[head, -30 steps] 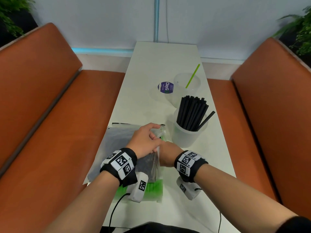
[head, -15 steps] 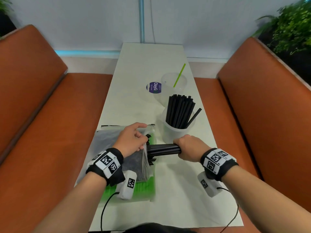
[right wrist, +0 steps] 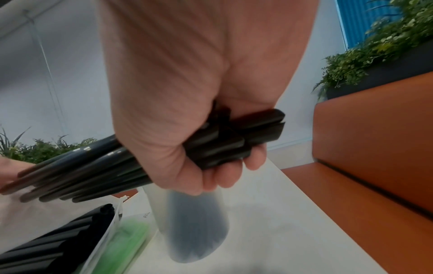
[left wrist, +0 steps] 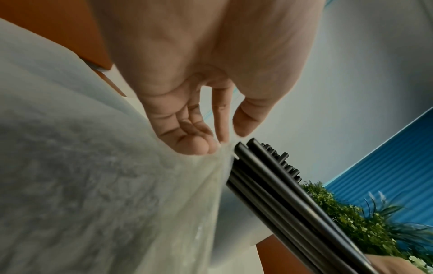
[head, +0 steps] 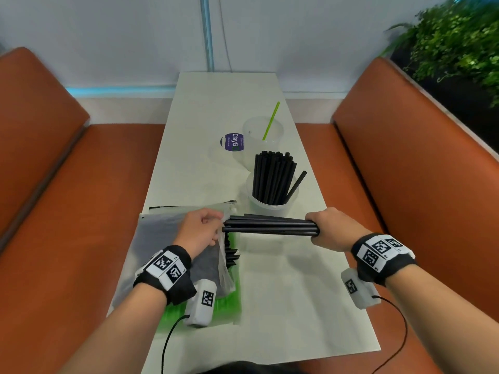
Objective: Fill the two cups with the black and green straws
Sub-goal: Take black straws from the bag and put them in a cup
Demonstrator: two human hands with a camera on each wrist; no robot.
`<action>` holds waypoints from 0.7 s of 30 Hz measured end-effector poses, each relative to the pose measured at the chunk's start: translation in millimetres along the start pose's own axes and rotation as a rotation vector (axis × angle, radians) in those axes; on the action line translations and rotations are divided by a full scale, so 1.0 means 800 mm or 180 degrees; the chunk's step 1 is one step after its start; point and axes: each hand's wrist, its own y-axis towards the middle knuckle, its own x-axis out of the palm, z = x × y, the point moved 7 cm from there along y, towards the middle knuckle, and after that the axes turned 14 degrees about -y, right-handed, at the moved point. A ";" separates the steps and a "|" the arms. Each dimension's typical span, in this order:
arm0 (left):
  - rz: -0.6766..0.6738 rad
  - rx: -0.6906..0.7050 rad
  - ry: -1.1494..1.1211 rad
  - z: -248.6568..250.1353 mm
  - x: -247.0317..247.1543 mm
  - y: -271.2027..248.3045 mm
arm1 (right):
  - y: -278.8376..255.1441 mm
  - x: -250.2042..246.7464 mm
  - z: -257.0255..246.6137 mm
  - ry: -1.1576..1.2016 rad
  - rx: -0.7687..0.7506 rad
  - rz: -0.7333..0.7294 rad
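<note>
My right hand grips a bundle of black straws held level above the table, its far end just out of the bag's mouth. My left hand pinches the mouth of the clear bag of black straws; more black straws remain inside. Under it lies a bag of green straws. The near clear cup stands full of black straws. The far clear cup holds one green straw.
The narrow white table runs between two orange benches. A purple round sticker lies left of the far cup. Plants stand behind the right bench. Cables hang from the wrist cameras near the table's front edge.
My right hand has drawn a bundle of black straws out of the bag toward the right. The left hand has stayed at the bag's mouth, holding it.
</note>
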 end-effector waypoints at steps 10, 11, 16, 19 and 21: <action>0.0108 0.0126 -0.1255 0.043 0.024 -0.012 | 0.002 -0.021 -0.050 0.0500 -0.0380 0.0322; 0.0032 0.0108 -0.1359 0.048 0.031 -0.013 | 0.004 -0.023 -0.060 0.0438 -0.0420 0.0331; 0.0169 0.0242 -0.1184 0.067 0.018 -0.008 | 0.008 -0.031 -0.077 0.0414 -0.0359 0.0316; -0.0081 0.0288 -0.0732 0.080 0.052 -0.017 | 0.016 -0.045 -0.121 0.0720 -0.0600 0.0428; -0.0114 0.0384 -0.0812 0.094 0.063 -0.022 | 0.022 -0.048 -0.139 0.1197 -0.0592 0.0436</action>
